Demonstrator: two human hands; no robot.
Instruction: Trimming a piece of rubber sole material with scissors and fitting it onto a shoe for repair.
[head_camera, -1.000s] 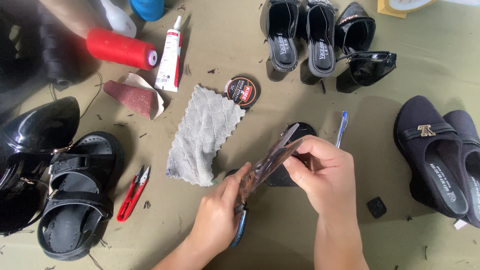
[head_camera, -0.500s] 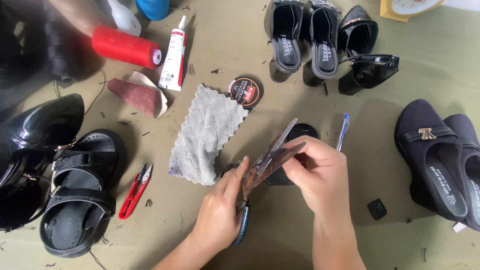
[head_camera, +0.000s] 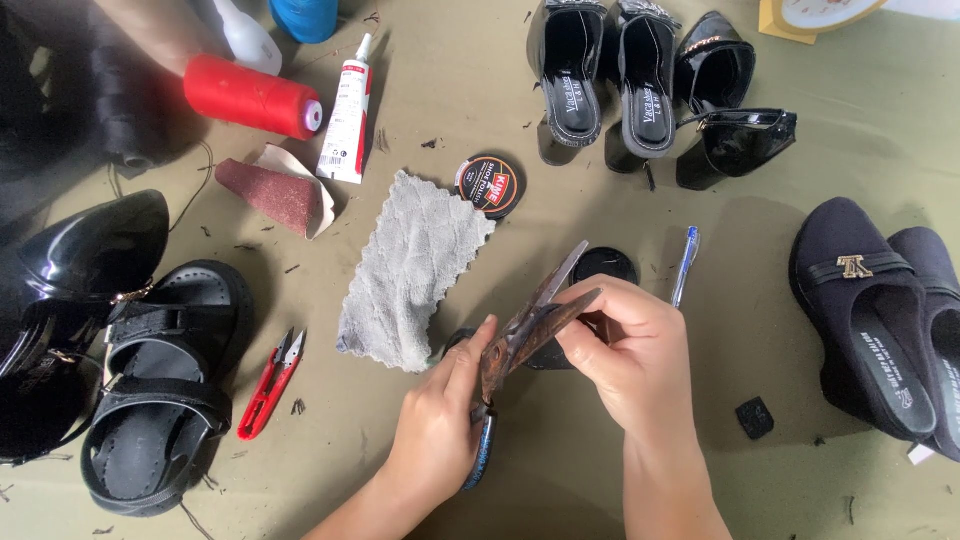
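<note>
A: What's nearest, at six o'clock?
B: The left hand (head_camera: 440, 425) grips rusty scissors (head_camera: 530, 325), fingers closed on the handle; the right hand (head_camera: 625, 350) pinches something small at the blades.
A: And beyond?
B: Olive surface (head_camera: 420, 120): grey cloth (head_camera: 410, 275) at ten o'clock, polish tin (head_camera: 487, 185), black heels (head_camera: 640, 85) at twelve.

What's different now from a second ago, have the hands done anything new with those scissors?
Very little. The left hand keeps its grip on the rusty scissors, blades still open, and the right hand still pinches a small dark piece at the blades. The grey cloth, red snips and blue pen lie as before.
</note>
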